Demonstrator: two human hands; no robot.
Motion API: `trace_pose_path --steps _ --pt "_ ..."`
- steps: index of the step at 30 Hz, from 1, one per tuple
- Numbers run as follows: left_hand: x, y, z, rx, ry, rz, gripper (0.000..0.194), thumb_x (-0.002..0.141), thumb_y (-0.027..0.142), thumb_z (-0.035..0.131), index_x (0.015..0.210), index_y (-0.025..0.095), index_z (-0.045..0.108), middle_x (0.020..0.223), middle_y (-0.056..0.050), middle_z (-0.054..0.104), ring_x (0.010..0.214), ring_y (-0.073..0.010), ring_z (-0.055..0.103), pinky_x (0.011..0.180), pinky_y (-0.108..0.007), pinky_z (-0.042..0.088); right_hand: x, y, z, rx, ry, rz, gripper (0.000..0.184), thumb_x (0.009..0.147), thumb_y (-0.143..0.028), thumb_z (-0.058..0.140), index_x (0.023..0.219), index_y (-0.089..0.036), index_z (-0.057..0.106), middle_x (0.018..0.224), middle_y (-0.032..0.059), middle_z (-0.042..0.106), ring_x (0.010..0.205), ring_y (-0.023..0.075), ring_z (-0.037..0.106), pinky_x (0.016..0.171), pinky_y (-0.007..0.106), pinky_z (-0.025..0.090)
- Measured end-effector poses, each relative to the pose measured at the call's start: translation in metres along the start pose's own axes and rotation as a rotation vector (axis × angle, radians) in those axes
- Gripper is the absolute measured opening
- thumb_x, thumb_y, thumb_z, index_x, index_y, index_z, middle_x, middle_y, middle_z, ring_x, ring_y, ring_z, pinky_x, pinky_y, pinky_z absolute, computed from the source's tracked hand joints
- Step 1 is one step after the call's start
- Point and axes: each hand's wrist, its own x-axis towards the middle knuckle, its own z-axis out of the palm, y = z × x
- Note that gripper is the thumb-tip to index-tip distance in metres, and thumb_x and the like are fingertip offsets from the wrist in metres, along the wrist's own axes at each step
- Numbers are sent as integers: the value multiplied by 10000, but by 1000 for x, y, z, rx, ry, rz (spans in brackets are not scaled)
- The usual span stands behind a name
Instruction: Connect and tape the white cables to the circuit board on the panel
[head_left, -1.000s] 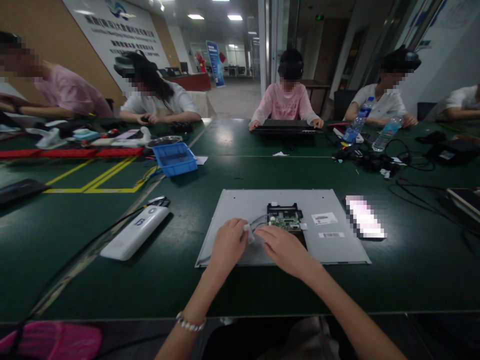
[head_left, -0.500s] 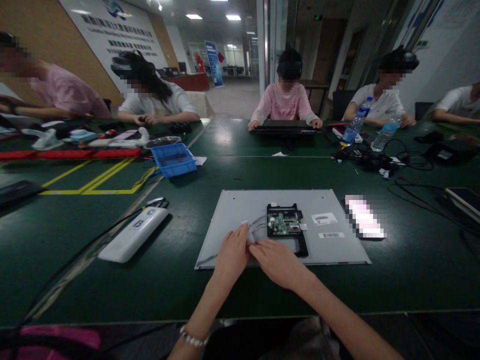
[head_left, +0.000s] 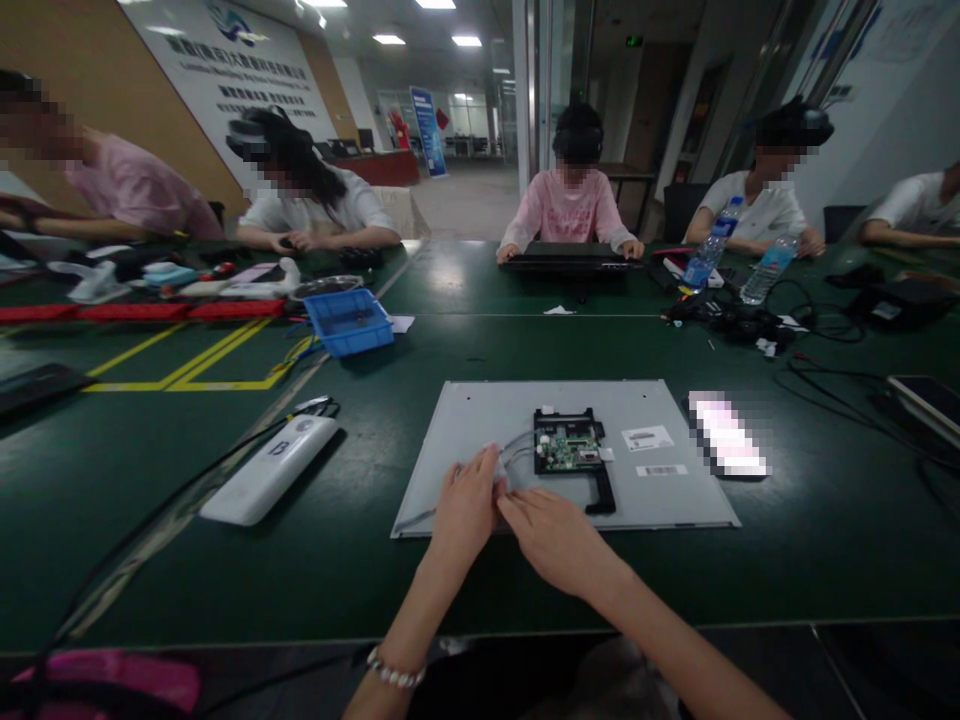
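A flat grey metal panel [head_left: 465, 420] lies on the green table, with a black plastic frame [head_left: 604, 490] and a green circuit board [head_left: 568, 452] on it. Thin grey cables [head_left: 517, 442] run from the board's left side to my fingers. My left hand [head_left: 466, 505] is over the panel's left part, its fingers closed at the cables. My right hand [head_left: 555, 535] meets it from the right, fingertips pressed together against the left ones. Something small and whitish shows between the fingertips; what it is stays mostly hidden.
A white power bank [head_left: 271, 470] with a black cable lies left of the panel, a lit phone [head_left: 727, 435] to the right. Farther off are a blue basket [head_left: 349, 322], water bottles [head_left: 712, 243] and tangled black cables [head_left: 739, 318]. Several people sit across the table.
My right hand has shifted slightly down, still against the left at the same spot. The panel and the board have not moved.
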Motion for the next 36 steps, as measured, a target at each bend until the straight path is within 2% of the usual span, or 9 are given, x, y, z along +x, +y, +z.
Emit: trace_pose_path --steps 8,12,15,18,22,24,27,31,36 --pt "-4 -8 4 -68 37 34 416 885 191 407 1296 129 405 1309 -162 508 1215 -254 478 1008 -455 342 -1 -4 -4 38 -7 41 444 873 -69 378 1316 -70 352 1118 163 607 1049 222 560 903 362 458" --pt "-3 -11 5 -100 62 48 430 869 198 446 1293 150 393 1284 -140 528 1202 -246 484 1013 -453 335 -2 -5 -7 70 -20 41 418 876 -83 379 1294 -84 396 1099 145 621 1031 216 572 904 361 457" --pt "-2 -12 7 -143 107 51 361 852 216 489 1207 167 450 1275 -120 526 1198 -246 477 1017 -447 337 -9 1 -15 120 8 74 399 871 -100 406 1267 -124 456 1123 124 623 1055 211 564 931 363 443" --pt "0 -14 8 -200 187 59 271 847 235 509 1110 173 494 1290 -120 492 1195 -245 466 1004 -429 363 -20 22 -29 206 86 194 375 873 -133 431 1238 -172 505 1167 94 611 1081 194 553 957 358 428" --pt "-1 -13 3 -273 258 84 228 885 228 457 1104 184 498 1255 -107 497 1176 -223 474 1003 -412 378 -36 77 -47 292 179 460 304 863 -172 443 1129 -204 586 1117 65 632 1017 192 579 910 374 452" --pt "-3 -10 -1 -271 248 115 235 886 224 458 1114 185 499 1236 -103 508 1168 -222 477 1001 -418 382 -43 106 -52 328 190 558 281 840 -186 469 1083 -189 608 1071 75 644 982 199 589 885 380 459" --pt "-6 -4 -7 -207 170 183 266 861 220 499 1126 190 507 1219 -98 524 1169 -243 470 985 -446 386 -50 136 -51 401 137 602 266 795 -181 510 1035 -181 627 1035 77 650 913 189 606 826 350 477" --pt "-8 0 -10 -133 88 232 281 847 216 518 1128 206 521 1224 -87 529 1175 -255 461 982 -451 379 -54 149 -40 471 102 622 265 767 -178 540 1014 -186 634 1018 70 646 860 171 612 765 316 484" --pt "-6 -3 -7 -124 137 156 307 882 250 473 1182 189 489 1211 -96 544 1137 -250 493 968 -437 391 -55 145 -29 503 139 618 249 760 -193 555 993 -195 642 976 49 640 849 163 600 764 311 471"
